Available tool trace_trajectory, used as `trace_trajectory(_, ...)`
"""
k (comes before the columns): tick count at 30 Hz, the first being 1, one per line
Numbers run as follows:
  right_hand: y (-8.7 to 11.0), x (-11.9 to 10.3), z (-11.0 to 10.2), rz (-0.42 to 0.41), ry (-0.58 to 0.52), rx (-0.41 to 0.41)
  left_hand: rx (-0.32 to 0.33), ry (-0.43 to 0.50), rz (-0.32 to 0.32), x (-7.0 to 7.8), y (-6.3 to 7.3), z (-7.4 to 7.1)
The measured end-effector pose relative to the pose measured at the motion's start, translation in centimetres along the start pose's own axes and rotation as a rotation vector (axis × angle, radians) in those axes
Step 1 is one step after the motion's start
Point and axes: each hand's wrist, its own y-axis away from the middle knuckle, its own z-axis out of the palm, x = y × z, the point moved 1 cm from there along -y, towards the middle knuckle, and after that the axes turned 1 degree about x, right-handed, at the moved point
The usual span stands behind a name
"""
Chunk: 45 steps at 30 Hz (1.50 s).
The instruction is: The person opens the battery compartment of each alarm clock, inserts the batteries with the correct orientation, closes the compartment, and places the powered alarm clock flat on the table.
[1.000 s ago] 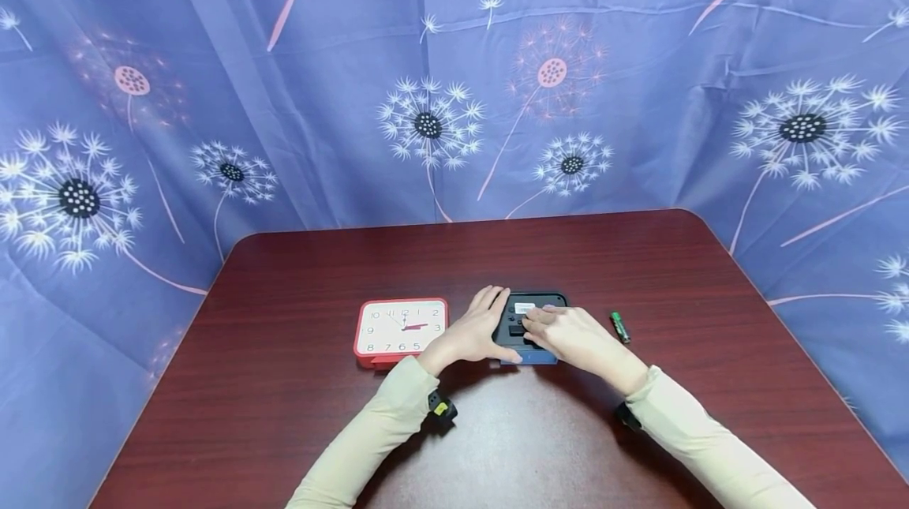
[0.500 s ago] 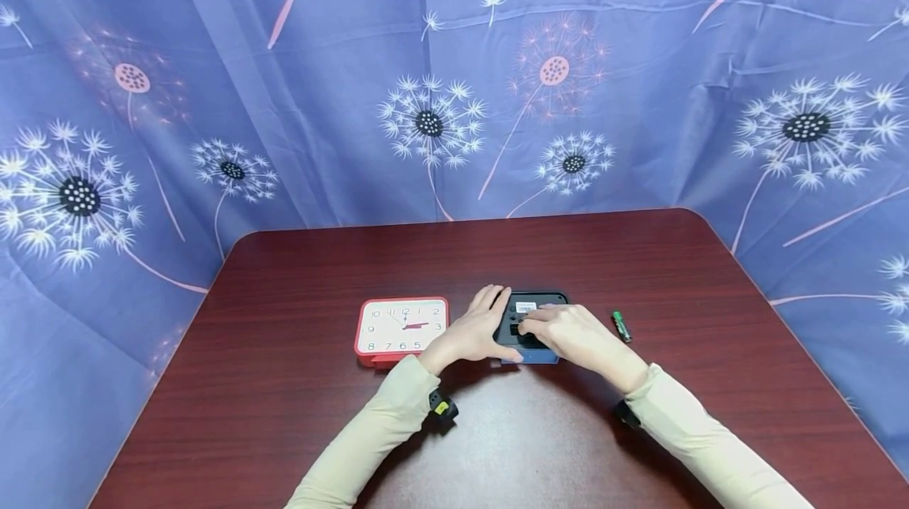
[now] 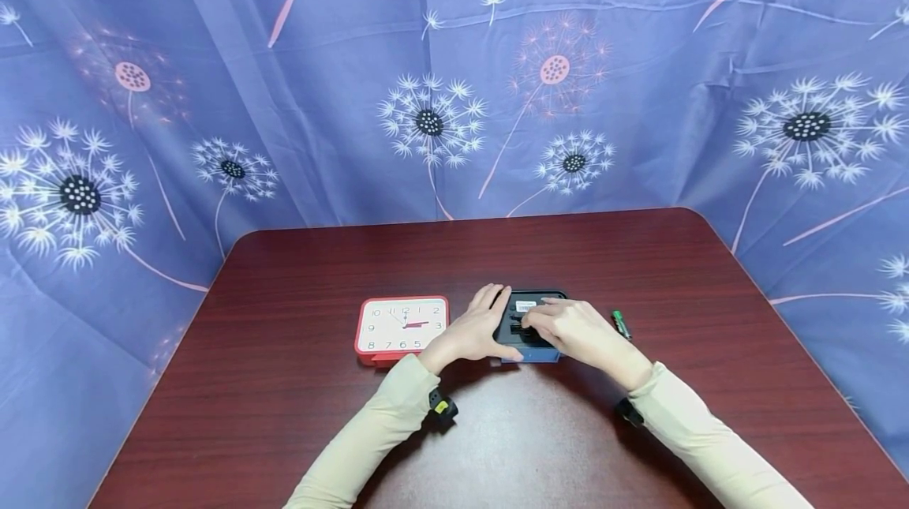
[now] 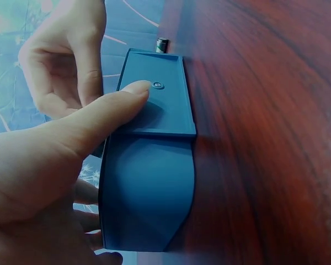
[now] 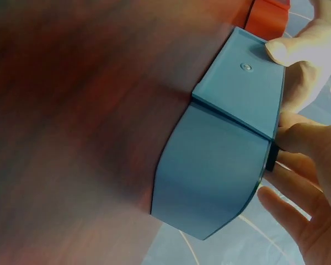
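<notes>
A blue clock (image 3: 541, 356) lies face down on the table, its black back with a white label turned up. My left hand (image 3: 469, 335) holds it at the left end, with the thumb (image 4: 121, 105) on the blue side wall and the fingers spread over the far edge. Over the middle of the back, my right hand (image 3: 578, 331) pinches a small black cover (image 5: 272, 158) that sticks up from the panel. The fingertips partly hide the compartment area. To the right lies a green and black battery (image 3: 620, 323).
A red-framed clock (image 3: 401, 325) with a white dial lies face up just left of my left hand. The dark red wooden table (image 3: 305, 272) ends at a blue dandelion-patterned curtain (image 3: 319, 99) behind.
My right fingers have shifted slightly on the clock's back, and a dark slot beside the fingertips shows more clearly. The left hand, both clocks and the battery stay put.
</notes>
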Motion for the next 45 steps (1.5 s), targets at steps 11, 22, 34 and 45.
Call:
trace_trajectory(11, 0.0, 0.1, -0.7, 0.039, 0.001, 0.041, -0.010, -0.004, -0.002, 0.0, 0.0, -0.1)
trace_trajectory(22, 0.4, 0.5, -1.3, 0.238, 0.139, 0.123, 0.015, -0.011, 0.003, -0.2, 0.1, 0.2)
trace_trajectory(34, 1.1, 0.7, -2.6, 0.497, 0.150, 0.042, 0.011, -0.022, 0.007, -0.3, 0.0, 0.2)
trace_trajectory(45, 1.7, 0.9, -3.2, 0.683, 0.183, 0.026, 0.023, -0.039, 0.012, -0.4, -0.1, 0.4)
